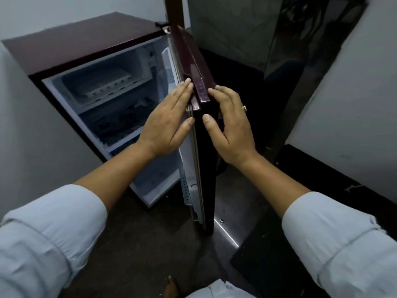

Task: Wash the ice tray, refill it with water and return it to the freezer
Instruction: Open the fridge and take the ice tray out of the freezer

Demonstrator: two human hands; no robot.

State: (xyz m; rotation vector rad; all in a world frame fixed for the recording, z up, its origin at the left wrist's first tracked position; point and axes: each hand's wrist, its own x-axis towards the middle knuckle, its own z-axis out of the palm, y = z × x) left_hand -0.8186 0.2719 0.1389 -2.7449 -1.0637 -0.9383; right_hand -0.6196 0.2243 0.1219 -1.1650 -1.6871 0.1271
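A small maroon fridge (71,46) stands open on the floor. Its door (206,147) points edge-on toward me. A white ice tray (107,87) lies in the freezer compartment at the top. My left hand (169,119) lies flat with straight fingers against the door's inner edge. My right hand (229,123) touches the door's outer face near the handle (200,87), its fingers relaxed and slightly bent. Neither hand holds anything.
White walls (25,134) close in on the left and at the right (352,100). A dark cabinet or panel (236,67) stands behind the door. The floor (154,244) is dark, with a black mat (264,261) at the right. My bare foot (170,287) shows below.
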